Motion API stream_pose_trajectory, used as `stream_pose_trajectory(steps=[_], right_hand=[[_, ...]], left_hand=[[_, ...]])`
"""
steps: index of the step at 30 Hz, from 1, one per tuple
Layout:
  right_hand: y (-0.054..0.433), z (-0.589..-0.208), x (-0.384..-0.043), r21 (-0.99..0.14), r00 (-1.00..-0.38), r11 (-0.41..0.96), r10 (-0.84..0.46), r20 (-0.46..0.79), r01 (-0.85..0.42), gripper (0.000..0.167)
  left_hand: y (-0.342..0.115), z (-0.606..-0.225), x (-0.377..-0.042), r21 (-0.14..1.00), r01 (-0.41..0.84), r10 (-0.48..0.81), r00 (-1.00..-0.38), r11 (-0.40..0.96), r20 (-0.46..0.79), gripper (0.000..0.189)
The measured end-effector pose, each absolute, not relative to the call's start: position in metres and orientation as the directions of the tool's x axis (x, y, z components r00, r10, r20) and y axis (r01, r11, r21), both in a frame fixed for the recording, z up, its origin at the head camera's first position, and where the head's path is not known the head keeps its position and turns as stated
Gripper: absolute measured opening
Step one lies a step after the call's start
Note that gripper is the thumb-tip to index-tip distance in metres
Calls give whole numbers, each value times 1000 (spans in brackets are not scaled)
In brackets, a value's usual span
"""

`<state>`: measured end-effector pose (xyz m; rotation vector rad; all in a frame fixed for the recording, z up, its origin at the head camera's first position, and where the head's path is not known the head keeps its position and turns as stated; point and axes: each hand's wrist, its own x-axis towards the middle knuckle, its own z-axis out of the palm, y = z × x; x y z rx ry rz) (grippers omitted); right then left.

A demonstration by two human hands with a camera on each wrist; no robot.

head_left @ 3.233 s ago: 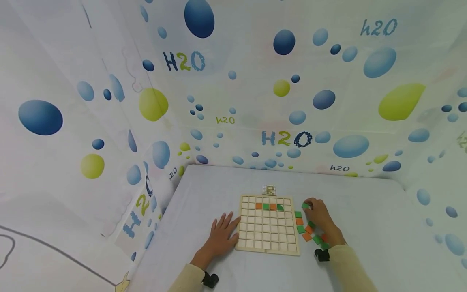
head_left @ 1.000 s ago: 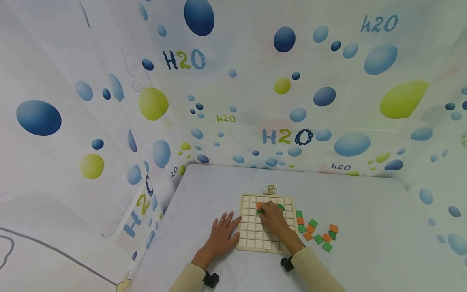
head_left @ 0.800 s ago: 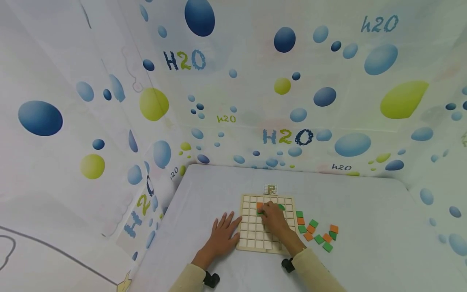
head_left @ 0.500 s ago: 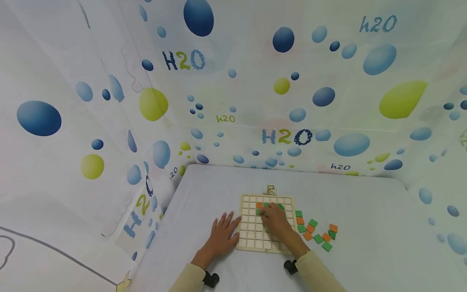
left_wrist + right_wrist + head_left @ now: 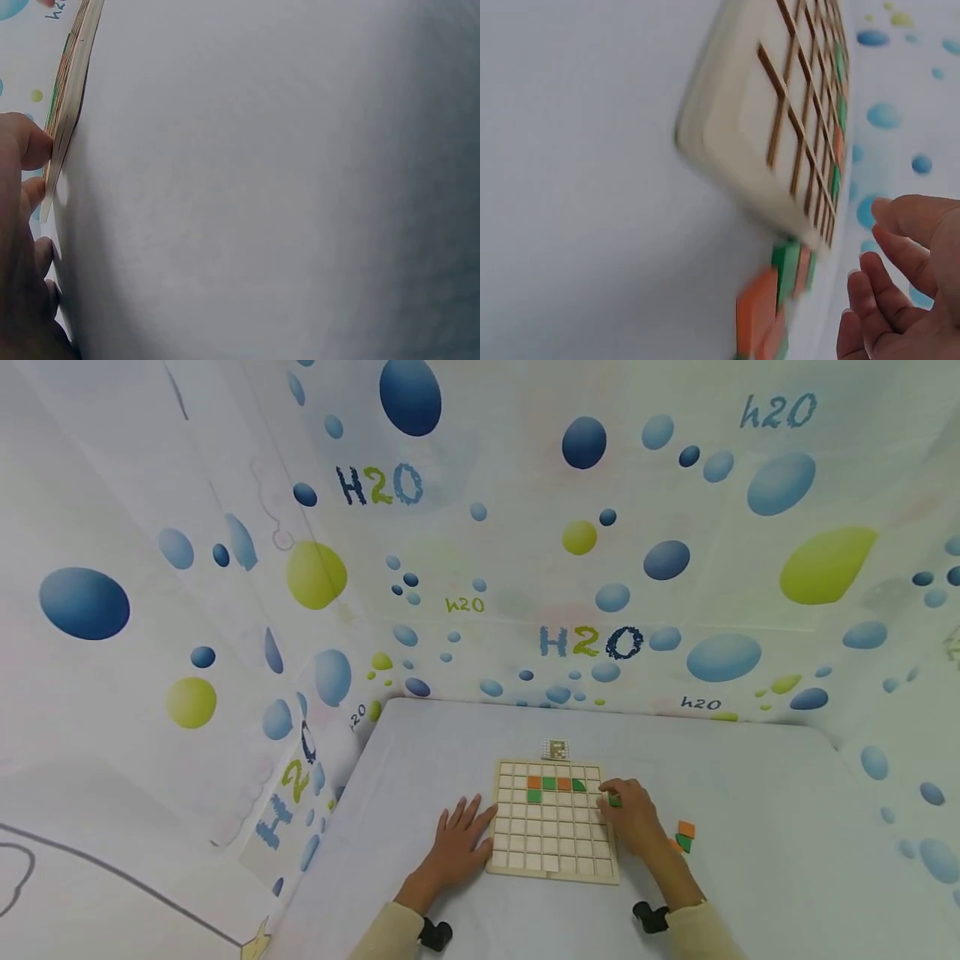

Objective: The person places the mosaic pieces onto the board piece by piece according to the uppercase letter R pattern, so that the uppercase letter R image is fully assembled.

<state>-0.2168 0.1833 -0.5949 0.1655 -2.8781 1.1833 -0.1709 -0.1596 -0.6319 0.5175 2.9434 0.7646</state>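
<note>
A square wooden grid board (image 5: 536, 847) lies on the table. Near its far side is a row of orange and green tiles, one green piece (image 5: 578, 786) having a rounded corner. Below the row's left end sits a green square tile (image 5: 534, 797). My left hand (image 5: 453, 843) rests with fingers spread, thumb and fingertip touching the board's left edge. Just off the board's right edge, my right hand (image 5: 636, 817) hovers over loose tiles, with a green tile (image 5: 615, 800) showing beneath its fingers. In the right wrist view that hand (image 5: 911, 277) has loosely bent fingers and holds nothing.
A small pattern card (image 5: 556, 749) lies beyond the board's far edge. Loose tiles, among them an orange tile (image 5: 686, 829), lie to the right; others are hidden under my right hand and forearm. A patterned backdrop (image 5: 510, 552) stands behind and beside the table.
My right hand brought a green tile onto the board below the row's left end, let it go, then moved right to the loose tiles. The left hand stayed in place.
</note>
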Motion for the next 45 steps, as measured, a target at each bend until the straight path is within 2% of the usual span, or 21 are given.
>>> stream_pose_trajectory(steps=[2, 7, 10, 18, 28, 37, 45], right_hand=[[198, -594, -216, -697, -998, 714, -47, 41, -62, 28], [227, -595, -209, -608, -995, 788, 73, -65, 98, 35], [238, -596, -205, -563, -987, 812, 97, -128, 153, 36], [245, -605, -204, -542, -988, 827, 106, -114, 151, 25], [248, -610, -211, -601, -989, 787, 83, -122, 140, 37], [243, -613, -221, -573, -990, 809, 81, -118, 134, 34], [238, -625, -230, -616, -993, 779, 82, -82, 115, 33]], left_hand=[[-159, -630, -171, 476, 303, 332, -943, 825, 24, 56], [-159, -630, -170, 469, 312, 344, -939, 826, 19, 56], [-159, -630, -170, 457, 311, 344, -939, 833, 12, 56], [-158, -633, -172, 471, 290, 328, -945, 834, 0, 57], [-158, -632, -171, 473, 287, 328, -945, 833, -4, 56], [-158, -632, -172, 458, 283, 319, -948, 843, -1, 56], [-156, -629, -170, 461, 277, 317, -948, 843, -9, 56]])
